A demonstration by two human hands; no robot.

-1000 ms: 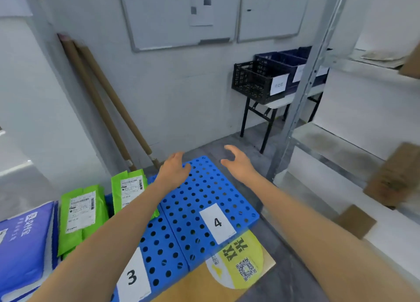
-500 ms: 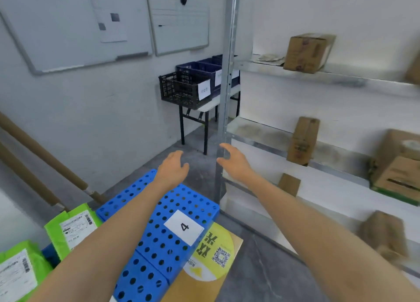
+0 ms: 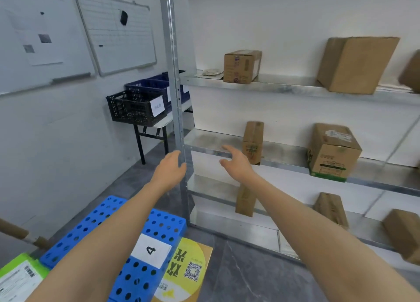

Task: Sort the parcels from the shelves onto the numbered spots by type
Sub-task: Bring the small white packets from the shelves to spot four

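Note:
Both my arms reach forward toward a metal shelf rack [image 3: 261, 87]. My left hand [image 3: 169, 171] is empty with relaxed fingers, in front of the rack's upright post [image 3: 173, 79]. My right hand [image 3: 236, 163] is open and empty, just left of a narrow upright cardboard box [image 3: 253, 140] on the middle shelf. More cardboard boxes stand on the shelves: a small one [image 3: 242, 66] and a large one [image 3: 354, 63] on top, a green-edged one [image 3: 333, 153] in the middle. Below lies the blue perforated pallet [image 3: 159, 226] with the label 4 [image 3: 151, 250].
A green mailer bag [image 3: 19, 279] lies at the bottom left. A yellow-labelled flat box [image 3: 188, 270] lies beside the pallet. Black and blue crates [image 3: 136, 107] sit on a small table by the wall. More boxes [image 3: 330, 207] stand on the lower shelf.
My view has swung right from the pallet to the shelves. Both hands have moved forward and up toward the rack, still empty.

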